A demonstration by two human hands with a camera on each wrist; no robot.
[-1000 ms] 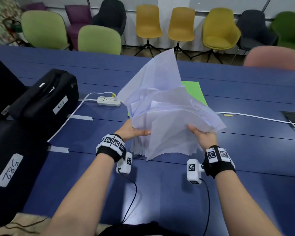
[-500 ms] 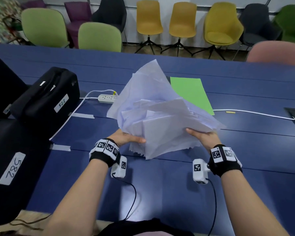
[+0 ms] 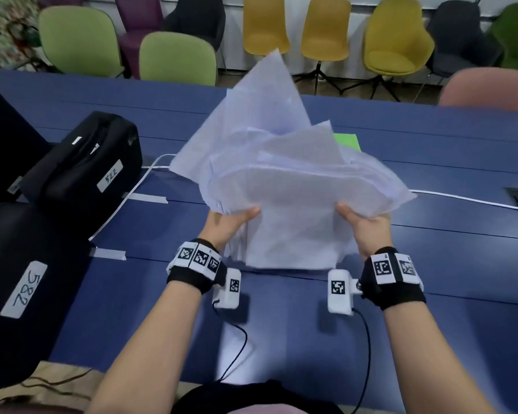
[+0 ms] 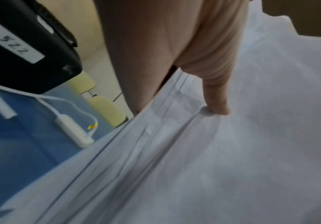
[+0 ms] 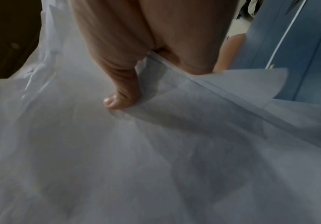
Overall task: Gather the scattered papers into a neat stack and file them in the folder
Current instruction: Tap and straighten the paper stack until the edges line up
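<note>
A loose, uneven bundle of white papers is held up over the blue table, its lower edge near the tabletop. My left hand grips its left side, thumb on top of the sheets. My right hand grips the right side, thumb pressed on the papers. Sheets fan out at different angles, one standing tall at the back. The green folder lies flat on the table behind the bundle, mostly hidden by it.
A black case labelled 522 and a larger black case labelled 582 sit at the left. A white power strip and its white cable lie across the table. Chairs line the far side.
The bundle dipped towards the table half a second ago and is now raised again and tilted up, covering most of the green folder. Both hands keep their grip.
</note>
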